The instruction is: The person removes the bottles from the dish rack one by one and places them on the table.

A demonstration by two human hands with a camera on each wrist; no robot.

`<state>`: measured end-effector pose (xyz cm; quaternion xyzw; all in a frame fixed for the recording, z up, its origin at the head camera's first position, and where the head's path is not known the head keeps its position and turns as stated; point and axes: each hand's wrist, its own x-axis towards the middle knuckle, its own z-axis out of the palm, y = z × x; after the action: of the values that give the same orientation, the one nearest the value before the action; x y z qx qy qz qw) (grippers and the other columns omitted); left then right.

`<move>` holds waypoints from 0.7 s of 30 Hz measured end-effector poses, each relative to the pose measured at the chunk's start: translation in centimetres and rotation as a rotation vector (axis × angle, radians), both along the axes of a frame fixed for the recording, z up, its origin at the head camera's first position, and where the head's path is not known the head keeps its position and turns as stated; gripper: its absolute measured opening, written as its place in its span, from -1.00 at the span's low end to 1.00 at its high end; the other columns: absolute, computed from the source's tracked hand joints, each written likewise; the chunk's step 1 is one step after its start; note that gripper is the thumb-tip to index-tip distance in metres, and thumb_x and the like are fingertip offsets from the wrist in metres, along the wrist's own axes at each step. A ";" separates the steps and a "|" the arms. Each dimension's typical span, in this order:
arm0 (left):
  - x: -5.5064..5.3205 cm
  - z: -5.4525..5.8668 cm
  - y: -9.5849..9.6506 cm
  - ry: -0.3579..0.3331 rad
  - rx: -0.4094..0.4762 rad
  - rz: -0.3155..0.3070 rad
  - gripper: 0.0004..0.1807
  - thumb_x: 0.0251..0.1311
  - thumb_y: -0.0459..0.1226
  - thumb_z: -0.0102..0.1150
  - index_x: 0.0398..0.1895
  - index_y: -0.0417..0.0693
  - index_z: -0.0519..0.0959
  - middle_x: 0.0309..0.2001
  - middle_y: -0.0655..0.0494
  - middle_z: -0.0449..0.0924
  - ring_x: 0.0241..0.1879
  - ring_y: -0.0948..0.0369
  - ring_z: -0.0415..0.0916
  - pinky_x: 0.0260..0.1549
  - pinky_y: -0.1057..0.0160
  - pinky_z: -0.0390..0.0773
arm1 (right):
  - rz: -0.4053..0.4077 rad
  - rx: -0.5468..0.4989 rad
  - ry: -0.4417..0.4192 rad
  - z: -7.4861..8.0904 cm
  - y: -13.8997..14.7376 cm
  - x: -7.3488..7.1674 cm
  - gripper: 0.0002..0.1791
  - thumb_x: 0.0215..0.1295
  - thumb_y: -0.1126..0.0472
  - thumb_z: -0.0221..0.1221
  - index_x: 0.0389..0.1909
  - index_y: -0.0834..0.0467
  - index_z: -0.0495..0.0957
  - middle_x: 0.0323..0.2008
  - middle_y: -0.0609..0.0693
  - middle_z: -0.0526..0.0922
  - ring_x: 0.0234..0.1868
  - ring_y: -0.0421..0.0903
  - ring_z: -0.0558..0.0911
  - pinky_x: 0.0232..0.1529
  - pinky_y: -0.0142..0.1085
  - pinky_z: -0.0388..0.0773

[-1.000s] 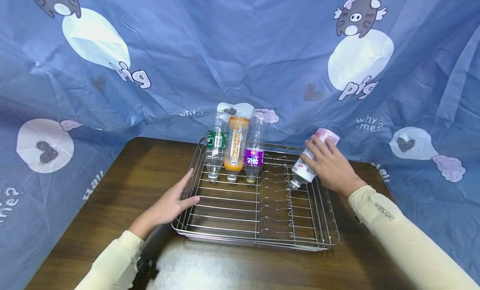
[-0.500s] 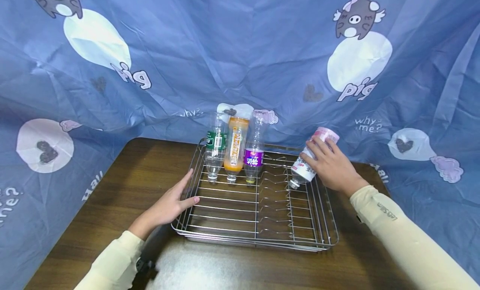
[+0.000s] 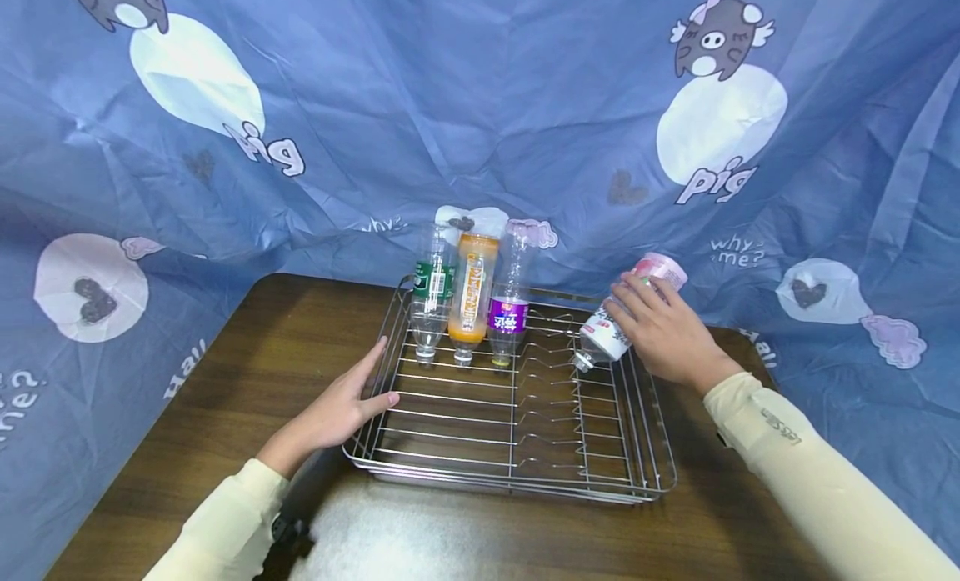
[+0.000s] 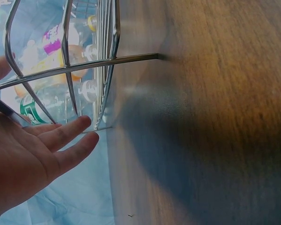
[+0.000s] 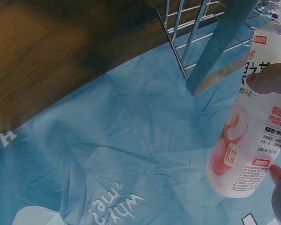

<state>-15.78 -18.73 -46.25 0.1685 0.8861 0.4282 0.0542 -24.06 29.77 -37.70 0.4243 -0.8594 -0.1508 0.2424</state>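
Note:
My right hand (image 3: 670,334) grips a white-and-pink drink bottle (image 3: 604,335) with peaches on its label. Tilted, its neck points down and left over the right part of the wire dish rack (image 3: 513,489), its base up and right. In the right wrist view, thumb and fingers wrap the bottle (image 5: 241,140) around its label. My left hand (image 3: 335,410) rests at the rack's left side with straight fingers, the thumb over the rim. Three bottles stand neck-down along the rack's back left: one green-labelled (image 3: 432,281), one orange (image 3: 471,293), one purple-labelled (image 3: 508,316).
The rack stands on a dark wooden table (image 3: 202,423), with wavy wire dividers (image 3: 546,398) running down its right-centre. Behind the table hangs a blue curtain (image 3: 480,131) printed with pigs, close to the back edge.
The bottle in my right hand leans over more, its neck shifting slightly up and left and its base slightly right. My left hand and the three standing bottles keep their places.

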 end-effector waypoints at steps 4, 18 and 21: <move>0.0 0.0 0.0 -0.003 0.000 0.001 -0.03 0.40 -0.07 0.17 0.64 -0.10 -0.19 0.60 -0.21 -0.17 0.49 -0.26 -0.03 0.42 -0.30 -0.01 | 0.033 -0.004 -0.015 0.1 -0.3 0.1 -0.29 -0.09 0.39 0.26 0.23 0.40 0.47 0.23 0.35 0.50 0.35 0.31 0.36 0.38 0.12 0.27; 0.0 0.1 0.0 -0.004 -0.011 0.003 -0.01 0.40 0.03 0.15 0.64 -0.11 -0.18 0.60 -0.20 -0.16 0.52 -0.22 -0.11 0.42 -0.30 -0.04 | 0.114 -0.064 -0.026 -0.2 -0.5 0.3 -0.36 -0.05 0.37 0.22 0.16 0.48 0.48 0.11 0.39 0.55 0.17 0.33 0.51 0.31 0.10 0.39; 0.0 0.1 0.0 0.001 -0.014 0.003 -0.02 0.40 0.03 0.14 0.64 -0.11 -0.18 0.60 -0.20 -0.16 0.53 -0.22 -0.11 0.43 -0.30 -0.04 | 0.120 -0.063 -0.024 -0.2 -0.4 0.3 -0.34 -0.06 0.36 0.25 0.17 0.48 0.48 0.12 0.39 0.55 0.17 0.33 0.51 0.31 0.11 0.38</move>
<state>-15.76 -18.77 -46.19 0.1671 0.8894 0.4221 0.0543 -23.79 29.36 -37.91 0.4687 -0.8396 -0.1039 0.2540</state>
